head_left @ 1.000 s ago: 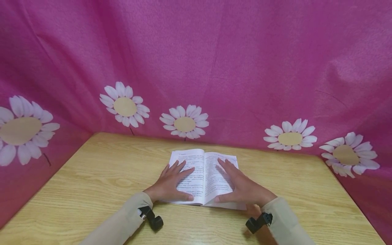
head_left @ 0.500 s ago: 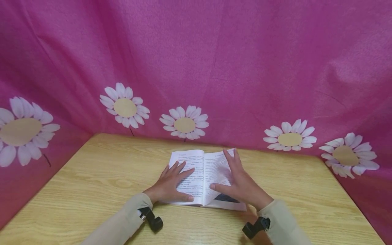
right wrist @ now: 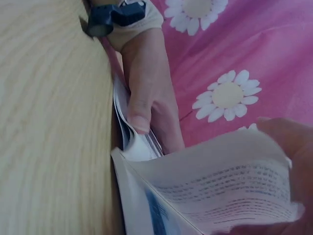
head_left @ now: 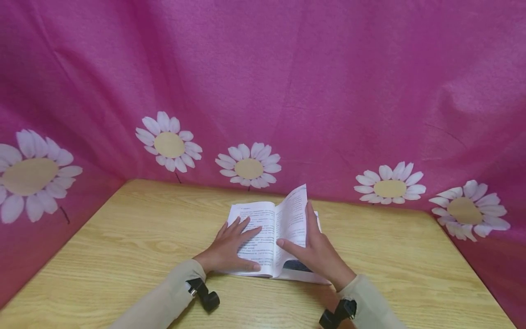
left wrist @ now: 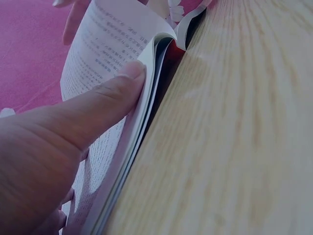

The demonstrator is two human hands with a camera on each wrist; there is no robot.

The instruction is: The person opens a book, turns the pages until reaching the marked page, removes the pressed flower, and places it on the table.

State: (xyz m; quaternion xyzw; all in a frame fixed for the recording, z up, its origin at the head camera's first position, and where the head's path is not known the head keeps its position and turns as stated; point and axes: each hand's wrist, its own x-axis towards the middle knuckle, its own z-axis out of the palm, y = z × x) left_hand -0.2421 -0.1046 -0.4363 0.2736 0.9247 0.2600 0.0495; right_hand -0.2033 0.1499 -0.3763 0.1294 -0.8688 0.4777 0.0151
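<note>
A book (head_left: 256, 211) lies spread on the wooden table, its pages covered in printed text. My left hand (head_left: 230, 249) rests on the left-hand page with fingers spread; in the left wrist view its thumb (left wrist: 105, 103) lies along the page's lower edge. On the other side, a single page (head_left: 293, 212) stands raised and curved. My right hand (head_left: 322, 253) is at that page's outer edge, fingers extended behind it and thumb stretched across in front. Beneath the raised page, part of a dark picture (head_left: 297, 265) shows. The right wrist view has the lifted page (right wrist: 220, 181) hiding some fingers.
The wooden table (head_left: 144, 228) extends around the book on every side. Behind it and at both sides hangs a pink cloth (head_left: 320, 91) printed with white daisies. Each sleeve carries a small black wrist camera (head_left: 205, 294).
My right hand has moved left and turned, raising the right-hand page from flat to partly upright. The dark picture underneath has come into sight. My left hand stays in place.
</note>
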